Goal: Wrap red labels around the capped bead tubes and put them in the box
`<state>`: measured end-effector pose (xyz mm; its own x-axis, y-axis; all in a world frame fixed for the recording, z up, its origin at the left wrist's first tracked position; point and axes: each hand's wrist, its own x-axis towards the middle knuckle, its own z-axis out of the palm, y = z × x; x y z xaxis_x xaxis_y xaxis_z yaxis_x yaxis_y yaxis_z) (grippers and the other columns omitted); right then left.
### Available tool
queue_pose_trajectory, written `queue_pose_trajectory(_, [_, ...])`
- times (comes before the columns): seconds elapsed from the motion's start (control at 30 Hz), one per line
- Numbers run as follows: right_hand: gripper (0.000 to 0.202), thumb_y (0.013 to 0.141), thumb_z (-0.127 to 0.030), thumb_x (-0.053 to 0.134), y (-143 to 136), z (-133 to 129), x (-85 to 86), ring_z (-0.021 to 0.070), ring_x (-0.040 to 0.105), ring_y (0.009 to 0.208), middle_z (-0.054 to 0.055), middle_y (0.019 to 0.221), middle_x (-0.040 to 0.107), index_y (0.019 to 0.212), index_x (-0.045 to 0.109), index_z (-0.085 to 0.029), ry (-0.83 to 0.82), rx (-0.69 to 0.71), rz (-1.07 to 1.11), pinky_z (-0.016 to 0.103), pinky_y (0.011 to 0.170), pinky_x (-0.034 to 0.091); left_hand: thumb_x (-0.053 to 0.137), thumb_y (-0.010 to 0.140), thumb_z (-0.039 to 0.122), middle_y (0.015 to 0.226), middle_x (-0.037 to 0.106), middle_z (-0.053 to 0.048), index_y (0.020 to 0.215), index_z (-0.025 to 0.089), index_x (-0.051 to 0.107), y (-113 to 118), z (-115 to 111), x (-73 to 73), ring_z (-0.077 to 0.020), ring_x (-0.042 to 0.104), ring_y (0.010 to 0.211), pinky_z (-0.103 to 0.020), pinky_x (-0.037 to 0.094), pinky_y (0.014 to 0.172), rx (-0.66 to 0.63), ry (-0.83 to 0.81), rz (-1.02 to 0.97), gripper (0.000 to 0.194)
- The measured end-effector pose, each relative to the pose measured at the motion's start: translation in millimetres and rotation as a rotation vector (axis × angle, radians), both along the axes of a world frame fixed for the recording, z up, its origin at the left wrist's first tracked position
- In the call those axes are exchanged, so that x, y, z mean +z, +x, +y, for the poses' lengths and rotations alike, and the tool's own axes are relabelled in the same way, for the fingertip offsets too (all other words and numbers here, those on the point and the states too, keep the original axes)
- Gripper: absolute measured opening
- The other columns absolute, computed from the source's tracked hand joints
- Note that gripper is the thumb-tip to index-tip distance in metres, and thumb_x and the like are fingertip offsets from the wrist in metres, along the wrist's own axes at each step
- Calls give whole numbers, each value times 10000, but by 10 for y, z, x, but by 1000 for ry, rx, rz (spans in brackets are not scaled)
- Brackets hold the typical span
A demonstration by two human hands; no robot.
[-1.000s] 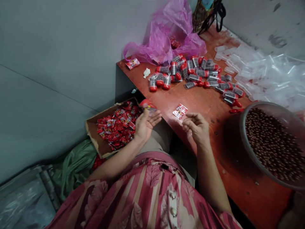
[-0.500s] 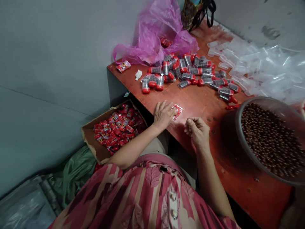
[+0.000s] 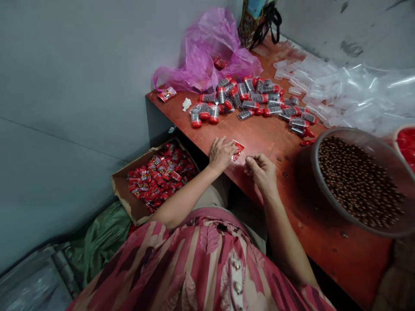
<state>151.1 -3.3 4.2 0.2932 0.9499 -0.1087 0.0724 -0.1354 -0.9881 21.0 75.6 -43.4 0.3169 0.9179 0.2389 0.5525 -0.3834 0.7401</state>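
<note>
A small red printed packet (image 3: 238, 150) lies on the reddish table (image 3: 272, 142) near its front edge. My left hand (image 3: 222, 154) rests palm down with its fingertips on the packet's left side, fingers stretched forward. Just right of the packet, my right hand (image 3: 263, 171) is closed in a pinch, with thumb and index finger together; anything between them is too small to make out. Beyond my hands, several clear tubes with red caps and dark contents (image 3: 241, 93) lie in a loose pile.
At right stand a tub of brown beads (image 3: 359, 181) and a container of red pieces (image 3: 407, 144). Empty clear tubes (image 3: 350, 93) are heaped behind. A pink plastic bag (image 3: 207, 52) lies at the back, a carton of red packets (image 3: 158, 175) below left.
My right hand has moved a little left, closer to the packet. My left hand stays on the packet. The view has shifted slightly, showing more of the red container at right.
</note>
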Motion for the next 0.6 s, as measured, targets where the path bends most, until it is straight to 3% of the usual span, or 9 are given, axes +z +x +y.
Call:
queue_pose_trajectory(0.1, [240, 745, -403, 656, 3, 38, -15, 72, 515, 467, -34, 601, 590, 757, 579, -176, -2, -36, -22, 192, 449, 422, 551, 832, 270, 1152, 659, -38, 859, 247, 721, 20, -7, -13, -236, 427, 1267, -462, 182, 1112, 37, 4, -63, 173])
queue_pose_trajectory(0.23, [334, 701, -397, 692, -16, 231, -88, 96, 602, 622, -10, 803, 639, 923, 551, -191, 49, -132, 9, 218, 541, 489, 547, 835, 283, 1212, 624, -31, 916, 271, 706, 6, -76, 40, -224, 368, 1318, -483, 170, 1112, 69, 10, -212, 179])
queue_pose_trajectory(0.37, [382, 676, -323, 705, -105, 432, -77, 92, 578, 553, -48, 685, 613, 984, 522, -193, 72, -77, 83, 223, 533, 477, 573, 814, 279, 1209, 626, -49, 942, 260, 700, -118, -157, 192, -208, 440, 1265, -406, 268, 1083, 53, -61, -437, 182])
queue_pose_trajectory(0.43, [355, 676, -296, 700, -159, 511, -4, 86, 551, 515, -64, 620, 588, 970, 532, -188, 79, -12, 68, 222, 529, 464, 633, 769, 319, 1161, 648, -52, 959, 249, 694, -234, -162, 256, -212, 527, 1164, -349, 354, 1013, 86, -167, -568, 211])
queue_pose_trajectory(0.5, [352, 667, -287, 704, -215, 599, 83, 89, 538, 505, -66, 592, 572, 964, 547, -183, 43, 127, 44, 223, 522, 452, 654, 743, 386, 979, 691, -40, 909, 213, 697, -374, -139, 273, -194, 614, 954, -289, 439, 858, 93, -338, -680, 243])
queue_pose_trajectory(0.6, [352, 663, -287, 701, -317, 793, 162, 101, 527, 491, -54, 583, 571, 966, 564, -173, -70, 371, -23, 232, 500, 435, 677, 702, 441, 604, 595, 19, 667, 139, 664, -588, -86, 213, -107, 549, 591, -213, 413, 596, 77, -655, -819, 304])
